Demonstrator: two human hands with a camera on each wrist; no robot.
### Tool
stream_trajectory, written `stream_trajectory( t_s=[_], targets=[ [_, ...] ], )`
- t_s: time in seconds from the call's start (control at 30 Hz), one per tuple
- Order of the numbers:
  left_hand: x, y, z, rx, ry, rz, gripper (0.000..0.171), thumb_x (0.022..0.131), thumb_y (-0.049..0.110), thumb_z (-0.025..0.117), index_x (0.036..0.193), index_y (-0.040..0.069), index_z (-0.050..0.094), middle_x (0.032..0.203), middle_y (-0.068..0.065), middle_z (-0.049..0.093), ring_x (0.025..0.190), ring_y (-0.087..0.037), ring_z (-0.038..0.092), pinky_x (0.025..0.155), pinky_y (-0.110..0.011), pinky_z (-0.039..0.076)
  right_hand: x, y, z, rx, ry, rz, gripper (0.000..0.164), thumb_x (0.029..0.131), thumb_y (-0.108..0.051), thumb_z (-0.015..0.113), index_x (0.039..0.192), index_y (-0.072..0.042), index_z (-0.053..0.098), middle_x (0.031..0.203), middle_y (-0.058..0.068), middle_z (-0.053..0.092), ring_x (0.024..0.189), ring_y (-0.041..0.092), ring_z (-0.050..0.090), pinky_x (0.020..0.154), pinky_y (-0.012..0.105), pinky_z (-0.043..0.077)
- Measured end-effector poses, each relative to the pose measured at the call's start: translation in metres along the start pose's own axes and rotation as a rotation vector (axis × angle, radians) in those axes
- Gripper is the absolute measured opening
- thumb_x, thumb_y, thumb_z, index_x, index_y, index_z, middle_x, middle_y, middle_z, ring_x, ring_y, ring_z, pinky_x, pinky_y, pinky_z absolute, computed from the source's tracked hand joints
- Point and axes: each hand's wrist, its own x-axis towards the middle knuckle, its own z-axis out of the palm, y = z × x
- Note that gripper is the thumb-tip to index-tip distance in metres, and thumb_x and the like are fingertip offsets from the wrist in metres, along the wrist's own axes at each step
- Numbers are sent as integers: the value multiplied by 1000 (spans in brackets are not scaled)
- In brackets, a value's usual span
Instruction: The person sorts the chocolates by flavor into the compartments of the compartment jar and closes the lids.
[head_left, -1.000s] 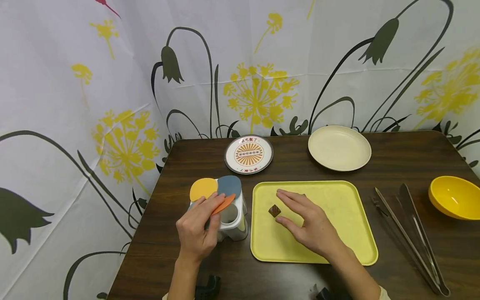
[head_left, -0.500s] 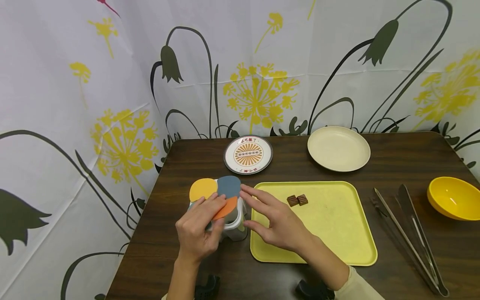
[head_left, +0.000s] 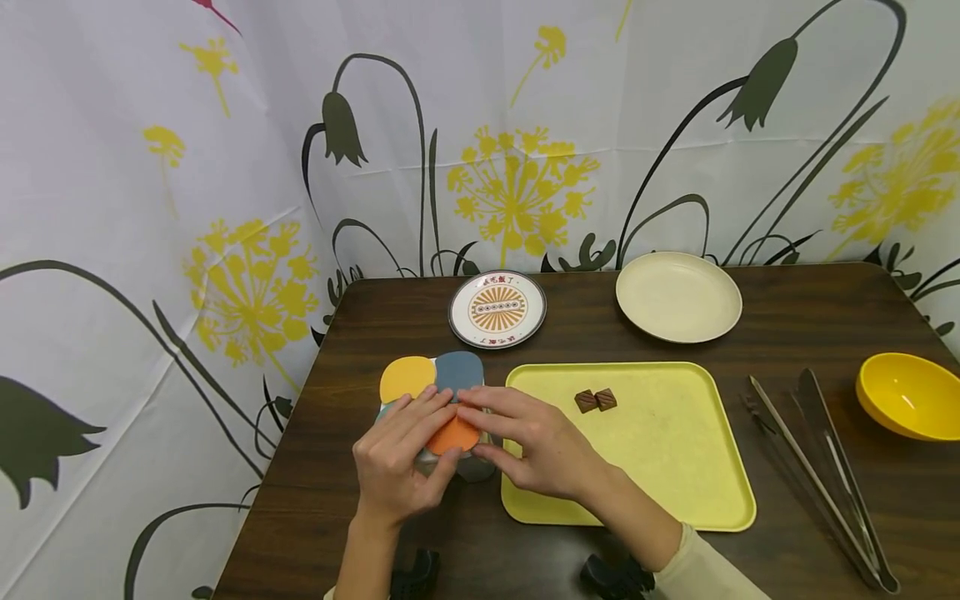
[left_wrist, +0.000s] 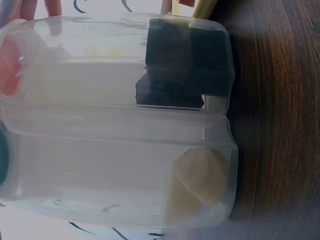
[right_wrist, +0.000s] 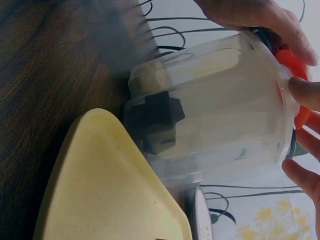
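Note:
Both hands meet over a clear container with several coloured lids, standing left of the yellow tray. Its orange lid lies almost level over one compartment. The left hand rests its fingers across the lids, thumb at the front edge of the orange one. From the other side the right hand touches the orange lid with extended fingertips, its thumb at the rim. Dark blocky pieces and pale shell-shaped pieces show through the container walls. Two brown chocolates, a left one and a right one, sit on the tray.
A patterned plate and a cream plate stand at the back of the dark wooden table. Metal tongs lie right of the tray, near a yellow bowl. A flowered curtain hangs behind.
The right hand has moved left from over the tray to the container. The orange lid has swung from tilted to nearly flat. One chocolate now lies farther back, beside another.

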Motion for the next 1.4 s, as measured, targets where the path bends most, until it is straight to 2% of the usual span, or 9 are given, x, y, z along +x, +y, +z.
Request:
stream_trajectory(
  t_s=[0.2, 0.43, 0.8, 1.23, 1.4],
  targets=[
    [0, 0, 1, -23, 1, -32, 37, 93, 34, 55, 102, 6, 77, 107, -8, 73, 100, -29, 70, 91, -49, 52, 2, 1, 1, -46, -21, -41, 51, 79, -17, 83, 126, -8, 67, 135, 7, 59, 131, 21, 50, 109, 34, 37],
    [1, 0, 2, -21, 21, -63, 28, 86, 20, 56, 97, 6, 78, 103, -7, 74, 97, -27, 71, 90, -48, 53, 4, 2, 2, -101, -39, -77, 54, 75, -20, 87, 125, -10, 69, 135, 7, 59, 129, 19, 51, 108, 34, 39],
    [4, 2, 3, -19, 48, -41, 28, 83, 17, 55, 94, 5, 78, 101, -8, 74, 94, -29, 71, 87, -48, 54, 3, 1, 2, -179, -30, -67, 47, 78, -22, 84, 123, -16, 71, 134, 3, 61, 127, 15, 53, 101, 31, 45],
    [6, 2, 1, -89, 79, -24, 25, 83, 13, 58, 92, 3, 79, 99, -10, 74, 92, -32, 72, 88, -48, 53, 6, 1, 4, -269, -3, -119, 39, 82, -25, 80, 119, -16, 73, 128, 3, 65, 124, 14, 56, 95, 28, 49],
    [6, 2, 1, -105, 86, -26, 24, 82, 13, 59, 92, 3, 79, 98, -10, 74, 91, -32, 72, 88, -48, 53, 4, -3, 6, -297, 28, -155, 35, 84, -20, 78, 119, -16, 73, 126, 4, 65, 121, 17, 58, 93, 29, 50]
  ],
)
